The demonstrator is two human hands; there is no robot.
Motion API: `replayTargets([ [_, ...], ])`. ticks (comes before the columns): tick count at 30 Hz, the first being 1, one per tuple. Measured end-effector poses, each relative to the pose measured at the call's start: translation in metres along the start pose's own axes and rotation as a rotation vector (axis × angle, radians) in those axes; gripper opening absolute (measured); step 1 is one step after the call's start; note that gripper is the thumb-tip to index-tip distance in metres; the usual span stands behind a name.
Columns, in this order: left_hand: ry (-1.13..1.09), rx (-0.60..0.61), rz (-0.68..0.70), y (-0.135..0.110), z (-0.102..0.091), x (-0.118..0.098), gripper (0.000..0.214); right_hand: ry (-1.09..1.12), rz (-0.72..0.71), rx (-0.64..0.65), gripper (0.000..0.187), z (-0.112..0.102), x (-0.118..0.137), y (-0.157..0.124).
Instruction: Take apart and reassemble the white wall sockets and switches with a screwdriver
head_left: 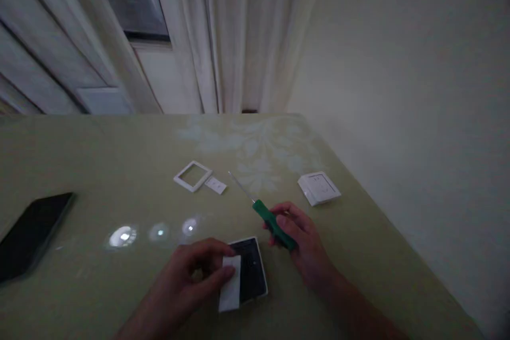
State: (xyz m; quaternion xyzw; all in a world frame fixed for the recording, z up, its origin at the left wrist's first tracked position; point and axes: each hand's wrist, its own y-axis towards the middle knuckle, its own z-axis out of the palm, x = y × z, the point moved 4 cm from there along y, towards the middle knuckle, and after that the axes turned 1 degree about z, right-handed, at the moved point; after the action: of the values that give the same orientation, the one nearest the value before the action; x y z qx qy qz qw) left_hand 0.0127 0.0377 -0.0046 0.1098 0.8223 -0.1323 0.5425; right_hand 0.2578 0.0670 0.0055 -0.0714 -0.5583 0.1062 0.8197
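Observation:
My right hand [295,236] grips a screwdriver [274,224] by its green handle, with the thin metal shaft pointing up and to the left, above the table. Between the thumb and fingers of my left hand [199,271] is a white rectangular plate [230,289]. That plate covers the left part of a square wall-socket body [253,271] with a dark inside and a white rim. Farther back lie a white square frame [184,184] and a small white insert with socket holes [216,185], side by side.
A white wall socket [319,188] rests near the table's right edge. At the far left lies a dark phone-like slab [34,231]. The glossy table [131,170] meets curtains [255,37] at the back and a pale wall [418,117] at right.

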Motion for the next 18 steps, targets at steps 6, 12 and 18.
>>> replayTargets([
  [6,-0.004,0.048,-0.054,0.0020,0.0034,-0.0054,0.024,0.018,0.003,0.006,0.032,0.0018,0.0038,-0.0025],
  [12,0.028,0.038,-0.065,0.0050,0.0047,-0.0072,0.026,0.019,0.015,0.008,0.031,-0.0011,0.0022,-0.0021],
  [18,0.080,-0.009,-0.038,0.0029,0.0065,-0.0076,0.026,0.015,0.016,0.002,0.034,-0.0035,0.0024,-0.0017],
])
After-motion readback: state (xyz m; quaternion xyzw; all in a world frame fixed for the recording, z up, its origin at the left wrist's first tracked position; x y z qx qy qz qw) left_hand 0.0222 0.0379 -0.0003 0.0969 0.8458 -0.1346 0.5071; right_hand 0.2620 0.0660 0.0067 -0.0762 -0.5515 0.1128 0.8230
